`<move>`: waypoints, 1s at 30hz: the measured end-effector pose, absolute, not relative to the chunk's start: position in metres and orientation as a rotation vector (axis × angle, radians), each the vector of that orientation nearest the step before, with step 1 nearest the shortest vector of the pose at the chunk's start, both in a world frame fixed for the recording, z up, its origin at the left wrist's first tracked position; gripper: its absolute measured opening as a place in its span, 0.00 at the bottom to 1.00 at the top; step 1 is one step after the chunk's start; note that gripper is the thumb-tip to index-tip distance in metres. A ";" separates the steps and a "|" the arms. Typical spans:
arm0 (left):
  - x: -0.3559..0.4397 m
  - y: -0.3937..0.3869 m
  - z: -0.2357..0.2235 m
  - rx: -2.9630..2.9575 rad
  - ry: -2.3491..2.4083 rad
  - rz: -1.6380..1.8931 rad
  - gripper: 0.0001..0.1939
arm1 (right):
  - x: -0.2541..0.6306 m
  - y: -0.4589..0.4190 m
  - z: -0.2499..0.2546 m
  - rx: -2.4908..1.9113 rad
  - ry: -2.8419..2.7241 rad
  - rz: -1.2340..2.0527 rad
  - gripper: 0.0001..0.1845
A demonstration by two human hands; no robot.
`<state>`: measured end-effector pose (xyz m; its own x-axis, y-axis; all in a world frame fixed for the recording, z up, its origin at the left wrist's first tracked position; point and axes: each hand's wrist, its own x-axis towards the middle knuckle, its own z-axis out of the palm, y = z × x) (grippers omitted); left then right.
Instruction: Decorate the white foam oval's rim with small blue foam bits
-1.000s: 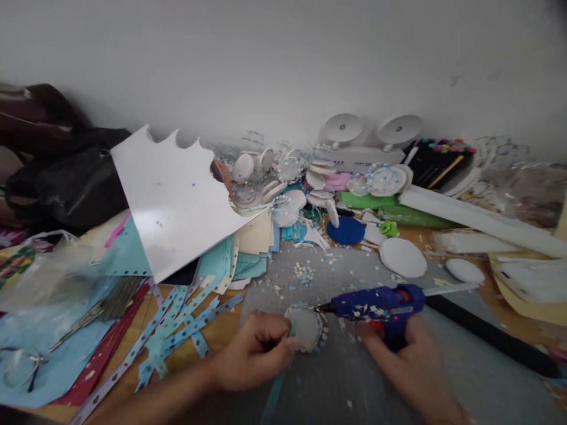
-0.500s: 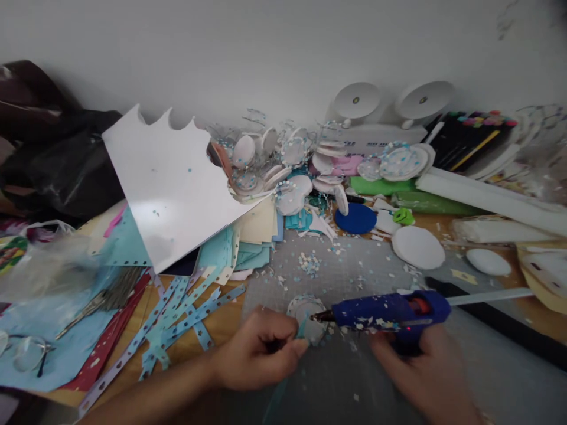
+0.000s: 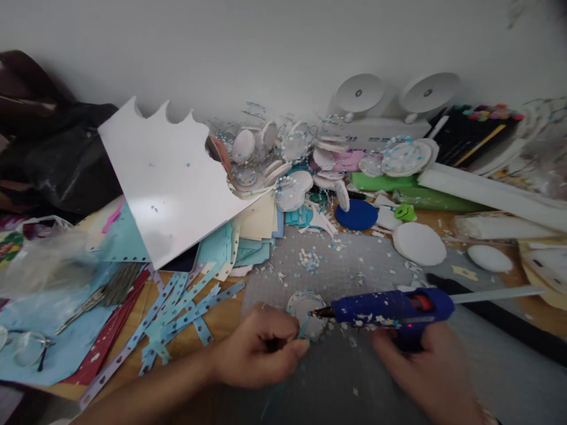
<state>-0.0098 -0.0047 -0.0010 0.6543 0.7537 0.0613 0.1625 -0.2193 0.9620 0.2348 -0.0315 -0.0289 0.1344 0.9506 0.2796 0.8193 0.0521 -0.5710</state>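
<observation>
My right hand is wrapped round the handle of a blue glue gun speckled with confetti. Its nozzle points left and touches a small white disc with a trimmed edge, which lies on the grey cutting mat. My left hand is curled at the disc's left side and pinches a thin teal strip against it. The strip runs down toward me out of the hand.
Blue punched paper strips, scissors and glasses lie left. A white card sheet leans over paper stacks. Decorated discs, a blue circle, white foam ovals and markers crowd the back by the wall.
The glue gun's nozzle has moved left over the disc. My left hand keeps its pinch on the strip. The camera has tipped down slightly.
</observation>
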 end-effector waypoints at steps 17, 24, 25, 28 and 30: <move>-0.011 -0.005 -0.004 1.743 0.722 0.658 0.20 | 0.231 -0.028 -0.020 -1.712 -1.765 0.133 0.15; -0.009 -0.004 -0.001 1.784 0.708 0.701 0.21 | 0.233 -0.020 -0.006 -1.748 -1.784 0.039 0.17; -0.009 -0.005 0.000 1.781 0.722 0.695 0.21 | 0.236 -0.018 -0.004 -1.807 -1.736 0.028 0.18; -0.009 -0.006 -0.001 1.758 0.759 0.682 0.20 | 0.248 -0.012 0.004 -2.009 -1.515 0.057 0.18; -0.010 -0.006 -0.002 1.736 0.766 0.682 0.20 | 0.261 -0.009 0.007 -2.095 -1.405 0.051 0.20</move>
<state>-0.0099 -0.0060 -0.0016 0.6297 0.7733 0.0737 0.1631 -0.2243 0.9608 0.2612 -0.0092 0.0069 0.4366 0.8508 0.2925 0.8276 -0.2522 -0.5016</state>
